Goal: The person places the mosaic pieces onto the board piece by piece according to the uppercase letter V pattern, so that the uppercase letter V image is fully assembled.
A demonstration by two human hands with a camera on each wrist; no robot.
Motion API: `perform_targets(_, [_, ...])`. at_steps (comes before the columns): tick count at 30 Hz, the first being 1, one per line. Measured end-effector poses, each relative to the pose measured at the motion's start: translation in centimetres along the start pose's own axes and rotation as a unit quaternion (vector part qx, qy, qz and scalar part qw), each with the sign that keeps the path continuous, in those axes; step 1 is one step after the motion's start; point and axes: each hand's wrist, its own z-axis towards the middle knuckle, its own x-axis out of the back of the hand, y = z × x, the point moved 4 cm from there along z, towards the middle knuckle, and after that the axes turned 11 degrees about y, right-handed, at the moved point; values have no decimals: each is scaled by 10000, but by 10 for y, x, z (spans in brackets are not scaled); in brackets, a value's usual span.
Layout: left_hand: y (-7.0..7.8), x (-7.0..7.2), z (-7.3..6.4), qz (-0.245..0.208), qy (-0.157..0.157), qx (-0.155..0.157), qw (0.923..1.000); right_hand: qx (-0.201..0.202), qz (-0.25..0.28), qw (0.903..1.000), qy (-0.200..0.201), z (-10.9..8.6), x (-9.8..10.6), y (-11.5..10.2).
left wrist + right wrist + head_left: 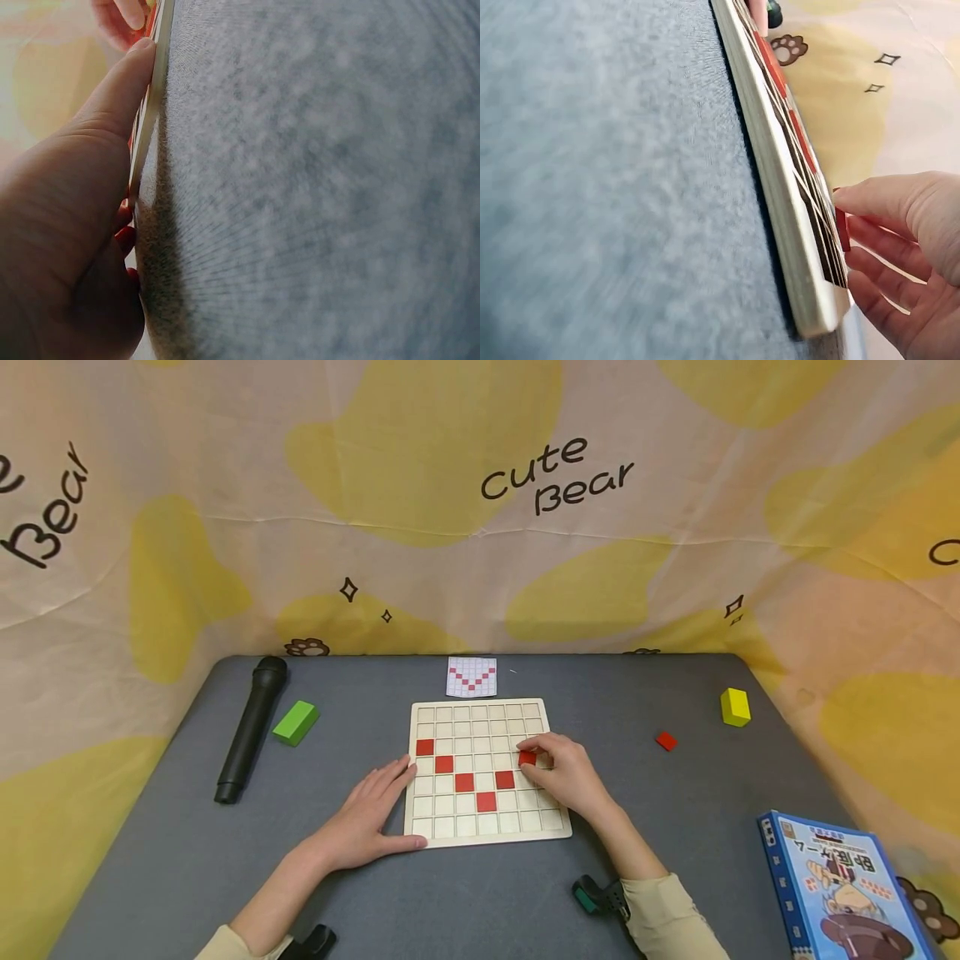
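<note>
A white wooden grid board (pixel 491 839) lies flat in the middle of the table. Several red square tiles sit in its cells in a V-like pattern, one of them the lowest tile (pixel 486 802). My left hand (pixel 358 824) rests at the board's left side, fingers extended along the edge and thumb at the near left corner. On the right part of the board, my right hand (pixel 572 777) pinches a red tile (pixel 527 758) between thumb and fingers. In the right wrist view that tile (pixel 842 229) stands tilted at the board's surface.
Behind the board lies a small pattern card (pixel 472 677). To the left are a black microphone (pixel 252 731) and a green block (pixel 296 723). A loose red tile (pixel 666 741), a yellow block (pixel 735 707) and a blue picture box (pixel 847 885) are on the right.
</note>
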Motion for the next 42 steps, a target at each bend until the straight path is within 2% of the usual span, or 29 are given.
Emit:
perform_targets(12, [-1, -1, 0, -87, -24, 4, 10000, 249, -25, 9989, -396, 4, -9, -2])
perform_targets(18, [1, 0, 1, -96, 19, -63, 9999, 288, 46, 9991, -316, 3, 0, -1])
perform_targets(26, [1, 0, 0, -81, -23, -19, 10000, -184, -87, 9997, 139, 0, 22, 22])
perform_targets(31, [0, 1, 0, -82, -42, 18, 10000, -482, -160, 9966, 646, -4, 40, 38])
perform_targets(38, [-1, 0, 0, -52, -69, 92, 9999, -735, -579, 9820, 1640, -8, 74, 69])
perform_targets(42, [0, -1, 0, -45, -68, 74, 9999, -1174, -796, 9731, 1815, -13, 92, 87])
